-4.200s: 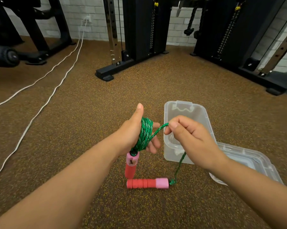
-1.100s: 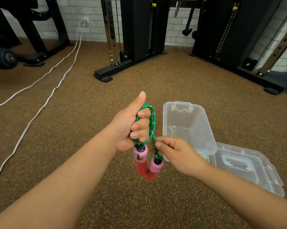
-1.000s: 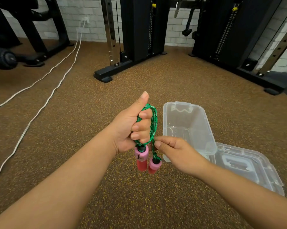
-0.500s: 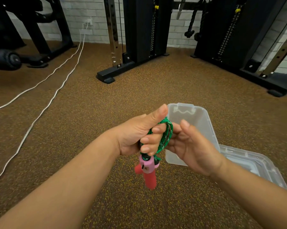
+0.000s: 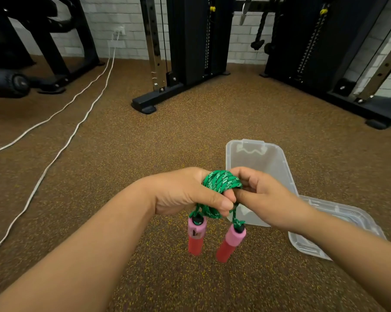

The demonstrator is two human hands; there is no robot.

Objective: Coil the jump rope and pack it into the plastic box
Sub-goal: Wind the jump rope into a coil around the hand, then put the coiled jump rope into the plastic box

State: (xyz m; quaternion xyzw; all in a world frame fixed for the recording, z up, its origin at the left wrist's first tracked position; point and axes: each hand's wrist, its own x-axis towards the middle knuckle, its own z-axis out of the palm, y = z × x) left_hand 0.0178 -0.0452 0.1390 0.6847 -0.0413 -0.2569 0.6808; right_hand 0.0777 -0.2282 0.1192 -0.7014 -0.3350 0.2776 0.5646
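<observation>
The green braided jump rope (image 5: 221, 180) is bunched into a tight coil held between both hands above the floor. My left hand (image 5: 185, 192) grips the coil's left side, and my right hand (image 5: 260, 194) pinches its right side. Two pink and red foam handles hang below the coil: one (image 5: 196, 236) under my left hand, the other (image 5: 231, 242) tilted beside it. The clear plastic box (image 5: 266, 158) stands open on the floor just behind my hands, partly hidden by them. Its clear lid (image 5: 338, 219) lies to the right, under my right forearm.
Brown speckled rubber flooring all around. Black gym machines stand at the back, with a base foot (image 5: 145, 105) in the middle and another frame (image 5: 370, 113) at the right. Two white cables (image 5: 61, 145) run across the floor at the left.
The coil turned from upright to lying across between my hands. My right hand closed onto its right side. The two handles swung apart and hang side by side.
</observation>
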